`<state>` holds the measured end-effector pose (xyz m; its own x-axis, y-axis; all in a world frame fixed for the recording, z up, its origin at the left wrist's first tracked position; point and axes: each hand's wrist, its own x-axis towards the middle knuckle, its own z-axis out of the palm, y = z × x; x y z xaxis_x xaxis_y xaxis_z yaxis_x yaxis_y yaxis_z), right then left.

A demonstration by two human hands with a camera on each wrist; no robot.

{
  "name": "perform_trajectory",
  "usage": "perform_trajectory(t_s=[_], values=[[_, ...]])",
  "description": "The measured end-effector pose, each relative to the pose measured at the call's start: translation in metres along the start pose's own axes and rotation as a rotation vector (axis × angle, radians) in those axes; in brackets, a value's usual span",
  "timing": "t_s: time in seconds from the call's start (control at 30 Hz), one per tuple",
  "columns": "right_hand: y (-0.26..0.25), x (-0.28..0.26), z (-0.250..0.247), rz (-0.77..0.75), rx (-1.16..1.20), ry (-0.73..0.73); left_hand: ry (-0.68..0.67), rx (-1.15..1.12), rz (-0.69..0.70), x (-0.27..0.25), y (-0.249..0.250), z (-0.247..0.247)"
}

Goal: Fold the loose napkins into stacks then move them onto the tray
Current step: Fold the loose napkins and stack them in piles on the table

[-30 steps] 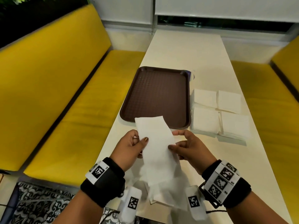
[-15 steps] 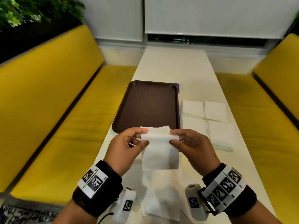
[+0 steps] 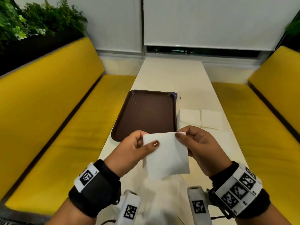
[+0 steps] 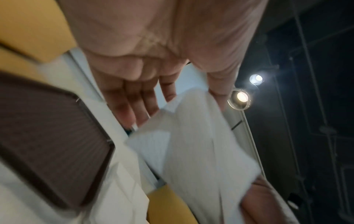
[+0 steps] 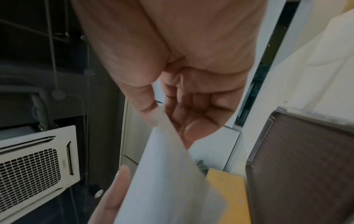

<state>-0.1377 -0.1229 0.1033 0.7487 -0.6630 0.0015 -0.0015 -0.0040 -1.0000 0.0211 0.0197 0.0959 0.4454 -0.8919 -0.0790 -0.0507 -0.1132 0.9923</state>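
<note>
Both hands hold one white napkin [image 3: 165, 153] in the air above the near part of the bench [image 3: 170, 78]. Our left hand [image 3: 131, 151] pinches its upper left corner between thumb and fingers, and our right hand [image 3: 199, 148] pinches the upper right corner in the same way; the wrist views show the thumbs on one side of the paper and the fingers on the other. One second ago this napkin hung as a long strip from our hands. Half a second ago it was already folded shorter, and now it is a compact square that we hold a little higher and nearer to the camera. The brown tray [image 3: 146, 112] lies on the bench just behind the napkin and carries nothing, the same as before. To the right of the tray the folded napkin stacks [image 3: 200, 118] rest on the bench in the same place as earlier; our right hand now covers the nearer ones. Under our hands the loose napkins [image 3: 151, 192] lie on the near end of the bench, blurred in this view. The camera has tilted upward since the earlier pictures, so more of the green plants [image 3: 32, 23] above the yellow seat [image 3: 48, 103] on the left are visible.
</note>
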Motion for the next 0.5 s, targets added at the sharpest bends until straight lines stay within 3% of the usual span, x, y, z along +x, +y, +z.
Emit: perform_trajectory(t_s=[0.1,0.27,0.5], values=[[0.002,0.001,0.003,0.032,-0.012,0.064,-0.051,-0.111,-0.064,-0.001,-0.002,0.01],[0.005,0.0,-0.002,0.115,0.075,0.113,0.081,-0.265,-0.12,0.007,-0.011,0.017],[0.017,-0.002,-0.013,0.195,-0.034,0.068,0.172,-0.322,-0.168,0.017,-0.017,0.022]])
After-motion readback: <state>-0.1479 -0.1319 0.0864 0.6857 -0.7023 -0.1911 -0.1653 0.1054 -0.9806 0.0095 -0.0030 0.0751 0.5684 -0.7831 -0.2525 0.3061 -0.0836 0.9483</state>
